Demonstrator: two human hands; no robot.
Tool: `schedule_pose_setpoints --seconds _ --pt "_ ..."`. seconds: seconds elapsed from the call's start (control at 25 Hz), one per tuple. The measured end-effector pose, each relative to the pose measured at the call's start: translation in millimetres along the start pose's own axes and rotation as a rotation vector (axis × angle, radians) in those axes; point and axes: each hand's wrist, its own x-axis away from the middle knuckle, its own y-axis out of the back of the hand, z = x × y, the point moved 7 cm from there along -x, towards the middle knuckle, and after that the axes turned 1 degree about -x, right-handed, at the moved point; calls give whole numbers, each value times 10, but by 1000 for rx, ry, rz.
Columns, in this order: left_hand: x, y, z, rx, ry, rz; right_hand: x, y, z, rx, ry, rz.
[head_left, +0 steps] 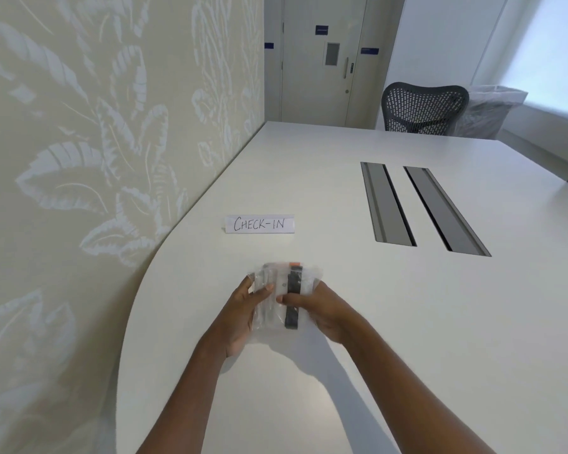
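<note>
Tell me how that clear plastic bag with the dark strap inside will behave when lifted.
The clear plastic bag looks floppy: its film crumples between the left hand and right hand. Probably light, since the dark strap inside looks thin. The glossy film may be slippery.

Left hand [243, 314] and right hand [322, 309] grip clear bag [277, 290] between them; CHECK-IN card [259, 223] just beyond.
</note>
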Motion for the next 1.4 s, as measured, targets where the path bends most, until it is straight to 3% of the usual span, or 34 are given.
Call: schedule_pose_setpoints --seconds 0.24,0.6,1.04,1.4 --pt "-719 455 -207 90 44 -108 -1063 169 -66 -109 -240 -134" --pt "-1369 1081 -237 -6 97 -418 -1796 401 8 -66 -350 -242" --pt "-1488 1313 -547 -644 23 -694 -1821 649 127 151 -220 -422" --pt "-1299 1433 -596 -806 -69 -926 -1842 861 32 160 -143 -555"
